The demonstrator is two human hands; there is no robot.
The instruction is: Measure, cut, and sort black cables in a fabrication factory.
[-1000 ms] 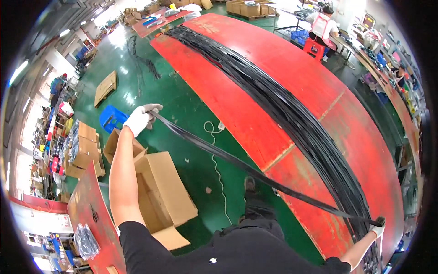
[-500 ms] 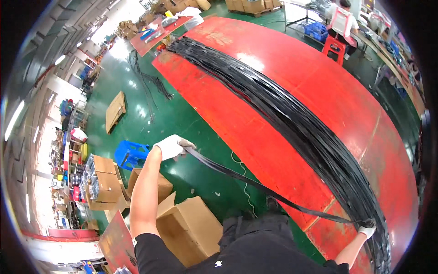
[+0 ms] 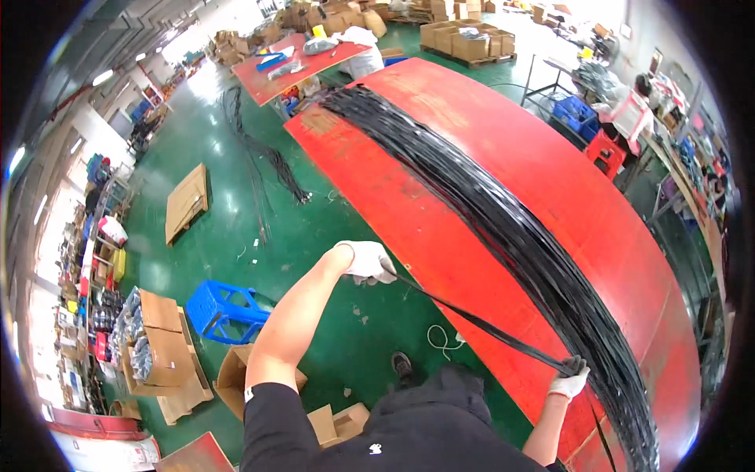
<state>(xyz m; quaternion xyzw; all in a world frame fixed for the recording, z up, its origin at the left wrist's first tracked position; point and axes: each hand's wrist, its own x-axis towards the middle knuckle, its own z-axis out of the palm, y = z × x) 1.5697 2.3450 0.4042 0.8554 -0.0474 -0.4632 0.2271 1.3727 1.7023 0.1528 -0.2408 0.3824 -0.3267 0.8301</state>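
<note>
A long, narrow black strip [image 3: 480, 321] stretches between my two hands, over the table's left edge. My left hand [image 3: 366, 261], in a white glove, is closed on one part of it above the green floor. Farther right, my right hand [image 3: 570, 377], in a white glove with dark fingers, grips the strip beside the large bundle of black strips [image 3: 503, 212]. A thin length hangs below the right hand. The bundle lies lengthwise on the red table [image 3: 377, 177], curving from its far end to the near right.
At left stand a blue plastic stool [image 3: 224, 311], cardboard boxes [image 3: 163, 346] and a flat cardboard piece [image 3: 187, 203]. More dark strips [image 3: 275, 165] lie on the floor. A white cord [image 3: 444, 340] lies by the table edge. A person [image 3: 631, 114] sits at far right by a red stool [image 3: 605, 153].
My hands have come closer together, and the span of strip between them is shorter. The right hand has shifted left off the bundle. The view has also shifted along the table.
</note>
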